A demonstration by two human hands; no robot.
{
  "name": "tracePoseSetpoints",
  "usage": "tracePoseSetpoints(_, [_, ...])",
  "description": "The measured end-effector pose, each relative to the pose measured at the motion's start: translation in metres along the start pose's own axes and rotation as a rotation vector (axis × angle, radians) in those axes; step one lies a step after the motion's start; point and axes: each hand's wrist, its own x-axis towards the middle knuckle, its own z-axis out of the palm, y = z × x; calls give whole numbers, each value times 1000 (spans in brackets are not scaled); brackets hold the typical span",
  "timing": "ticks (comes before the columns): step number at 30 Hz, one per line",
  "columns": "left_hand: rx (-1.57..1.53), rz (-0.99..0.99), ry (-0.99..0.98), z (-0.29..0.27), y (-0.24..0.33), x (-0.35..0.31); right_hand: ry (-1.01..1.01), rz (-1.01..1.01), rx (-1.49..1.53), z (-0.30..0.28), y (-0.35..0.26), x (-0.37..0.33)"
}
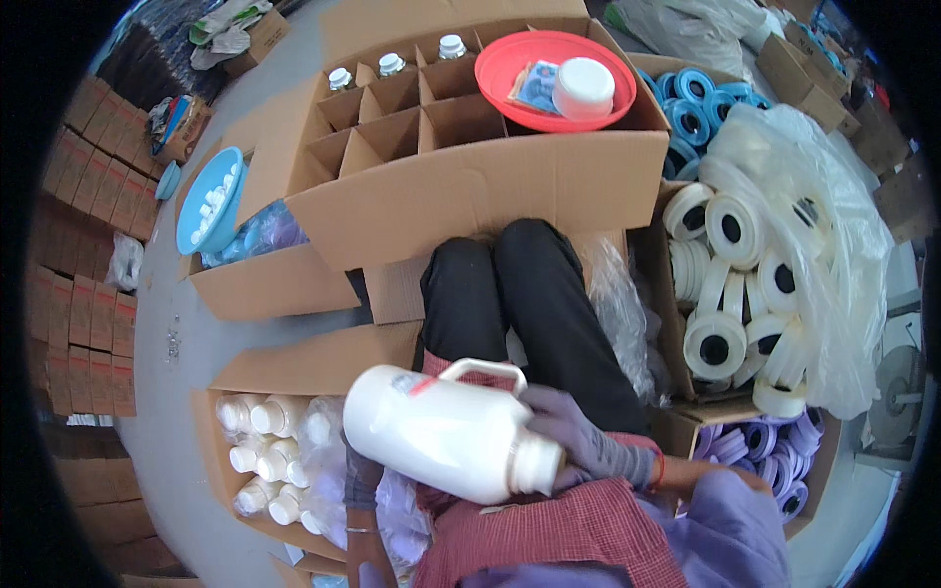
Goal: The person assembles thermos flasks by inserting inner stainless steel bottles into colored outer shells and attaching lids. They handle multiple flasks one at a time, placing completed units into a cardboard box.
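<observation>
Both hands grasp white jug (441, 436) sideways over lap: left hand (361, 475) under base, right hand (578, 436) at neck; keep it level.

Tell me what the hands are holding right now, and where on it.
A white jug, lying sideways: right hand grips near its neck, left hand supports its base end.

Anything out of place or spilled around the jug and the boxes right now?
No spill or damage shows. The white jug lies on its side across the lap, held by the right hand near its neck. A red bowl sits askew atop the divided carton, covering several cells.
</observation>
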Motion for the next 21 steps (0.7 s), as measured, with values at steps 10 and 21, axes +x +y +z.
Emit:
tracePoseSetpoints(10, [-29, -4, -32, 11, -12, 35, -126, -226, 149, -23, -30, 154])
tracePoseSetpoints(21, [-59, -60, -41, 43, -54, 36, 143, -54, 4, -38, -47, 154])
